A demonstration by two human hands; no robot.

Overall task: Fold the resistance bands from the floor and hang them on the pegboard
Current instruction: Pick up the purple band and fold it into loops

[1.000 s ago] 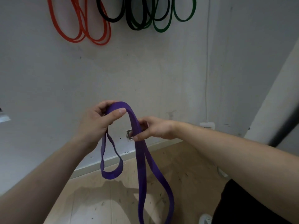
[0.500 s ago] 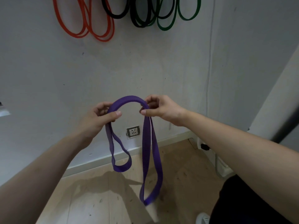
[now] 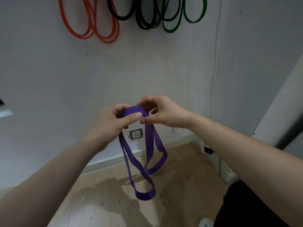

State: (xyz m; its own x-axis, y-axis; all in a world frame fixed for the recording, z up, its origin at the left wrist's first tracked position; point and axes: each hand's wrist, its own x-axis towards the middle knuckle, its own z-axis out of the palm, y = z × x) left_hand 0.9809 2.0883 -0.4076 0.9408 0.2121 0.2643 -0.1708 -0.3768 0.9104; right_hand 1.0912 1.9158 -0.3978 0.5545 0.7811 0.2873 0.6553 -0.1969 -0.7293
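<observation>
A purple resistance band point(image 3: 157, 145) is bunched at its top between both hands in front of the wall. My left hand point(image 3: 111, 122) grips the top fold, thumb laid across it. My right hand point(image 3: 161, 112) pinches the same fold from the right, its thumb tip meeting the left thumb. Two loops hang down below the hands, the longer one ending above the floor. High on the wall hang orange bands point(image 3: 91, 23), black bands point(image 3: 141, 17) and green bands point(image 3: 186, 18); their pegs are out of frame.
A wall socket point(image 3: 135, 134) sits behind the hanging loops, above a white skirting board point(image 3: 106, 161). The floor is light wood point(image 3: 180, 185). A white cable point(image 3: 214, 66) runs down the wall to a white unit point(image 3: 226, 169) at right. A slanted beam point(image 3: 282, 112) stands right.
My right hand moved left to meet my left, bringing the two upper bends of the purple band together. The long loop now hangs shorter, doubled beside the other.
</observation>
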